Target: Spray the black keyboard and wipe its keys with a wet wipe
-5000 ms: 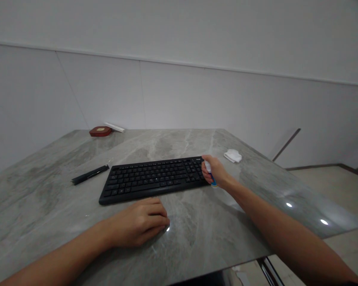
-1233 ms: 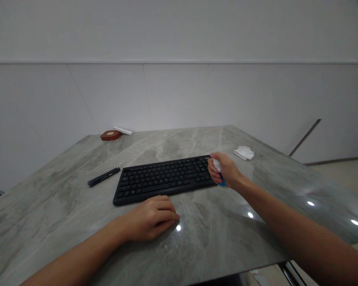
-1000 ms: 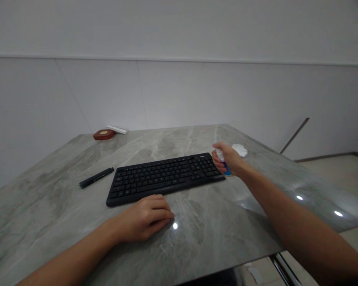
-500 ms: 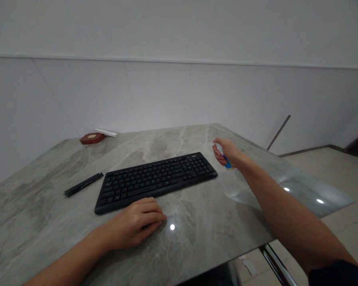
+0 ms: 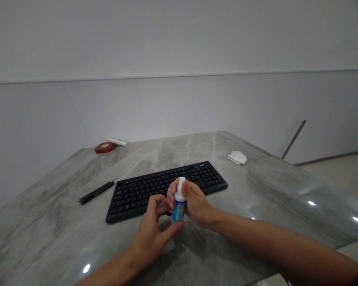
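Observation:
A small spray bottle [image 5: 179, 210] with a white top and a blue label is upright in front of the keyboard's near edge. My right hand [image 5: 197, 202] is closed around its upper part, the thumb beside the white top. My left hand [image 5: 153, 224] curls about the lower part from the left, thumb at the base and fingers bent at the side; some fingertips are hidden. Behind both hands lies a black keyboard [image 5: 137, 194], its near middle partly covered by them.
To the keyboard's left is a slim black brush-like tool [image 5: 96, 192]. A folded white cloth [image 5: 237, 157] lies at the right. At the back left sit a reddish-brown box [image 5: 104, 148] and a white strip [image 5: 118, 142]. The marbled table [image 5: 179, 149] ends before a wall.
My right hand has brought the bottle from the table's right side to the front middle. My left hand has risen from the tabletop to the bottle. The white cloth is now uncovered.

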Demonstrator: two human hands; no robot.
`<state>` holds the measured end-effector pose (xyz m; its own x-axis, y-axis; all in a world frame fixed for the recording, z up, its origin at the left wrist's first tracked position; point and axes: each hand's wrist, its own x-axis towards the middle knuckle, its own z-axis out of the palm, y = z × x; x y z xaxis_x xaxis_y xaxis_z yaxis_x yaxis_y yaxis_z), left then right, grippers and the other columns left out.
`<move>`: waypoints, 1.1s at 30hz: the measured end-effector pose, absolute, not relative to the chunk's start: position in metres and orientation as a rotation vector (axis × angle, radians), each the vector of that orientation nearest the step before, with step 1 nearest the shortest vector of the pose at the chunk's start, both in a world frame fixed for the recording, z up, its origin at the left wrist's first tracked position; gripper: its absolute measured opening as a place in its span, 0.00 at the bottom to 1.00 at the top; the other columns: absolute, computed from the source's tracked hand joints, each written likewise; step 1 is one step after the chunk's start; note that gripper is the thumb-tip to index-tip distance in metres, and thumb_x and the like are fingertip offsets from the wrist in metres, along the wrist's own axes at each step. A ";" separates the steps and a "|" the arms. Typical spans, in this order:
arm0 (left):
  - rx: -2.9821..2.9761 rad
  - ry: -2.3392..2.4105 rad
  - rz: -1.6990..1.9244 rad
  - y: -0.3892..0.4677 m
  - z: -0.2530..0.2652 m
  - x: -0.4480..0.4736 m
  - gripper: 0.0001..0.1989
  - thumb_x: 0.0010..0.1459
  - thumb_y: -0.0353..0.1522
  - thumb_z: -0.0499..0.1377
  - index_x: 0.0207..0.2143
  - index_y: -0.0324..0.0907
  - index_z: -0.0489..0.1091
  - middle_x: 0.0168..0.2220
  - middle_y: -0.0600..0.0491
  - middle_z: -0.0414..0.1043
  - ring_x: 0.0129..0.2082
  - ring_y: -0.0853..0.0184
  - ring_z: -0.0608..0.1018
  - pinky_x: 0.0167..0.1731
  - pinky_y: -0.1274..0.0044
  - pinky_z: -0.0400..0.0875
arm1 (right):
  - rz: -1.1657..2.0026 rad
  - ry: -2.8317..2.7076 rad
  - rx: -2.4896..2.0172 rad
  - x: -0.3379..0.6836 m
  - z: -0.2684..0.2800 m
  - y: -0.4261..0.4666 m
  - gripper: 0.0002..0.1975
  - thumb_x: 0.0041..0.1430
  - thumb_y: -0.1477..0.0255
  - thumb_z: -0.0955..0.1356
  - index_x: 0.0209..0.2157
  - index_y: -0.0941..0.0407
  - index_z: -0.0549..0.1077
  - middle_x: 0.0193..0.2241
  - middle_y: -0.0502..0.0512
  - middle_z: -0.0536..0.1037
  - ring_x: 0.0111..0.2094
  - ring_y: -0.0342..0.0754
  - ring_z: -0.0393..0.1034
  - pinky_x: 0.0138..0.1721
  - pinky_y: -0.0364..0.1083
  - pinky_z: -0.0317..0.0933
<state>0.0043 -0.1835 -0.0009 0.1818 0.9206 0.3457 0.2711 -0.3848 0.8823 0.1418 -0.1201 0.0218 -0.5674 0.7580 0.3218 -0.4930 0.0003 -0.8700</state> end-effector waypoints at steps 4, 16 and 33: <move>1.545 1.059 1.240 -0.175 0.002 0.003 0.28 0.55 0.37 0.63 0.53 0.44 0.53 0.40 0.48 0.76 0.41 0.59 0.79 0.42 0.66 0.73 | 1.559 -1.693 -0.379 0.155 0.029 -0.102 0.26 0.55 0.49 0.66 0.44 0.56 0.72 0.35 0.54 0.72 0.34 0.44 0.67 0.34 0.43 0.62; 1.212 2.598 1.564 -0.102 0.039 -0.206 0.20 0.49 0.33 0.65 0.43 0.33 0.66 0.40 0.44 0.72 0.46 0.47 0.75 0.48 0.57 0.67 | -0.093 -1.808 -2.067 0.345 0.006 0.058 0.22 0.55 0.70 0.65 0.52 0.58 0.74 0.47 0.70 0.72 0.51 0.64 0.66 0.47 0.57 0.61; 0.988 2.715 1.180 -0.101 0.020 -0.243 0.18 0.44 0.34 0.64 0.26 0.42 0.53 0.30 0.54 0.62 0.47 0.49 0.72 0.46 0.57 0.66 | -0.051 -1.906 -2.107 0.363 -0.014 0.075 0.20 0.50 0.78 0.64 0.45 0.58 0.78 0.42 0.63 0.79 0.44 0.55 0.73 0.43 0.47 0.62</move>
<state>-0.2435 -0.1008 0.0202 -0.7993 0.5585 0.2219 0.5433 0.5137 0.6641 0.3627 0.0751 -0.0139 0.1199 0.9671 0.2243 0.9778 -0.0759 -0.1953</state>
